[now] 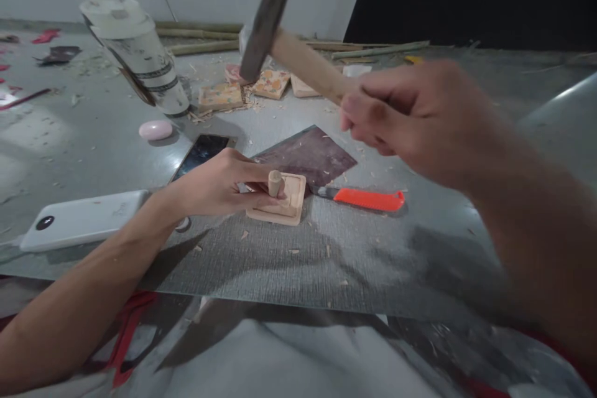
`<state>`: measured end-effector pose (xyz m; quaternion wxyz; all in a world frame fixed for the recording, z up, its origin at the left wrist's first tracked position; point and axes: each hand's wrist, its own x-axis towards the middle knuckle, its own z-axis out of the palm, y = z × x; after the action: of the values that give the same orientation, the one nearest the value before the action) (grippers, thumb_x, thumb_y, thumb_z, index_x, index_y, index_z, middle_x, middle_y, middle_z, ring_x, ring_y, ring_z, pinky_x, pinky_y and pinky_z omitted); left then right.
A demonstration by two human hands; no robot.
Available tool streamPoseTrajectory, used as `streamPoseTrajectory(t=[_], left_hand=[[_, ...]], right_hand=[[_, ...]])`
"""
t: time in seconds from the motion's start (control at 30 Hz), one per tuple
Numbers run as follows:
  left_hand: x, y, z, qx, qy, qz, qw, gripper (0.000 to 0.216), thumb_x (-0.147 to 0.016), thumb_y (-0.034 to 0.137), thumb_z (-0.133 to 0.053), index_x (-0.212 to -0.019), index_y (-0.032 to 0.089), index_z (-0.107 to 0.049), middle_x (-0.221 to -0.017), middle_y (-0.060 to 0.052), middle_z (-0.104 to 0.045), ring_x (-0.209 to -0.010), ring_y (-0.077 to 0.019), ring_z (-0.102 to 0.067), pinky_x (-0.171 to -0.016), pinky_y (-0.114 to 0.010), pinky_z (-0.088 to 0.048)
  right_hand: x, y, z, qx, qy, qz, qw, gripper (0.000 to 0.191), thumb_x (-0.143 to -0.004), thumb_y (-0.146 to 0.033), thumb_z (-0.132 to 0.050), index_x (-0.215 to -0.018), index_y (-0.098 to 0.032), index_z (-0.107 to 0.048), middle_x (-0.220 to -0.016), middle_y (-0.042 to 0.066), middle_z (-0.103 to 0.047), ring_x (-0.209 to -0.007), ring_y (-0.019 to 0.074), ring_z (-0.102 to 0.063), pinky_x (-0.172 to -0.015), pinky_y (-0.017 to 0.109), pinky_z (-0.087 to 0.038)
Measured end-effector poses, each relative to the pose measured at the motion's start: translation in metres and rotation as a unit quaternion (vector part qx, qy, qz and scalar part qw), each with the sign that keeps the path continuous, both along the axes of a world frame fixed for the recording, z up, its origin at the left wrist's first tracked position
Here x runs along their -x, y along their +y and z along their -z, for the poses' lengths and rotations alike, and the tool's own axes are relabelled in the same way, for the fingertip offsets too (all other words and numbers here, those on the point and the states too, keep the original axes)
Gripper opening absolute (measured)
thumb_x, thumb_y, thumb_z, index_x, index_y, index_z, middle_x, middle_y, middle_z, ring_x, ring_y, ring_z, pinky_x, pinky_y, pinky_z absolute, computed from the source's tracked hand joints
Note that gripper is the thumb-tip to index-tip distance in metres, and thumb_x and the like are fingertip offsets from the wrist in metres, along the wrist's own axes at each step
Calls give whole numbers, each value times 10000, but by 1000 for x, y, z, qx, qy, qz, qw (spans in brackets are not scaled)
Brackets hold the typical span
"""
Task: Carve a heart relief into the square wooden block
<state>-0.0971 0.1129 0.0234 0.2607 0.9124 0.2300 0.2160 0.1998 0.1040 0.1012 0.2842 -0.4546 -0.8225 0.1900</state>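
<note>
My right hand point(396, 112) grips the wooden handle of a hammer point(305, 65), raised above the table with its dark metal head up and to the left. Below it, my left hand point(228, 183) pinches a short wooden peg point(275, 183) that stands upright on a small square wooden piece point(293, 189) with rounded corners. The peg's lower end is partly hidden by my fingers. Just right of the square piece lies an orange-handled utility knife point(368, 198), and behind it is a dark sheet of sandpaper point(312, 155).
A white power bank point(84, 221) and a dark phone point(205, 152) lie by my left arm. Farther back are a pink oval object point(155, 130), a white tumbler point(140, 53), patterned wooden squares point(270, 84) and bamboo strips point(205, 46). Wood shavings litter the table point(261, 267).
</note>
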Motion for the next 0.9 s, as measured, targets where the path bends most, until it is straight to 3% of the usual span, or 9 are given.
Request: streamPoseTrajectory(t=[0.07, 0.13, 0.23, 0.4, 0.57, 0.7, 0.83, 0.9], left_hand=[[1, 1, 1, 0, -5, 0, 1000, 305, -1103, 431, -672, -968, 194, -809, -883, -56, -847, -719, -141, -763, -690, -210, -550], [1, 1, 1, 3, -6, 7, 1000, 278, -1102, 397, -673, -986, 190, -819, -884, -55, -849, -691, -136, -755, -658, -207, -540], [1, 2, 2, -4, -10, 18, 1000, 256, -1101, 366, -671, -1000, 182, -817, -878, -54, -844, -667, -129, -743, -624, -202, -520], [1, 1, 3, -2, -13, 18, 1000, 201, -1094, 321, -673, -1002, 193, -797, -858, -31, -825, -663, -124, -726, -621, -199, -493], [-1, 1, 2, -6, -20, 17, 1000, 235, -1092, 352, -682, -954, 194, -789, -835, -24, -811, -661, -125, -716, -627, -201, -490], [-2, 1, 1, -5, -18, 15, 1000, 245, -1094, 361, -682, -951, 192, -787, -819, -19, -803, -650, -124, -707, -622, -200, -484], [-2, 0, 1, -7, -13, 18, 1000, 268, -1102, 368, -667, -936, 192, -784, -801, -18, -793, -642, -121, -702, -621, -199, -480], [-2, 1, 1, -9, -11, 19, 1000, 291, -1112, 373, -646, -932, 190, -784, -798, -22, -790, -635, -121, -695, -612, -202, -473]], right_hand=[[-11, -12, 3, -47, -53, -7, 997, 428, -1121, -411, -623, -739, -222, -591, -615, -64, -423, -542, 89, -369, -510, 307, -248], [-21, -25, 7, -49, -104, -7, 993, 428, -1119, -425, -603, -741, -233, -548, -572, -76, -389, -504, 95, -357, -493, 320, -240], [-30, -45, 9, -32, -139, -8, 990, 429, -1122, -428, -557, -735, -243, -540, -570, -73, -456, -493, 109, -427, -483, 329, -285], [-32, -64, 0, -99, -142, -12, 985, 460, -1150, -399, -503, -723, -254, -409, -566, -89, -363, -465, 101, -354, -468, 318, -285], [-29, -73, -8, -121, -170, -2, 978, 460, -1165, -457, -505, -754, -253, -481, -594, -73, -451, -490, 112, -407, -492, 320, -299], [-22, -77, -3, -173, -75, 99, 977, 440, -1145, -398, -528, -744, -253, -422, -578, -75, -409, -474, 103, -374, -485, 300, -289], [-21, -77, 6, -124, -141, 21, 982, 444, -1128, -378, -548, -723, -250, -420, -544, -70, -425, -455, 107, -378, -466, 299, -265], [-22, -77, 7, -133, -123, 55, 982, 428, -1122, -378, -539, -726, -258, -430, -535, -59, -435, -450, 121, -393, -468, 311, -273]])
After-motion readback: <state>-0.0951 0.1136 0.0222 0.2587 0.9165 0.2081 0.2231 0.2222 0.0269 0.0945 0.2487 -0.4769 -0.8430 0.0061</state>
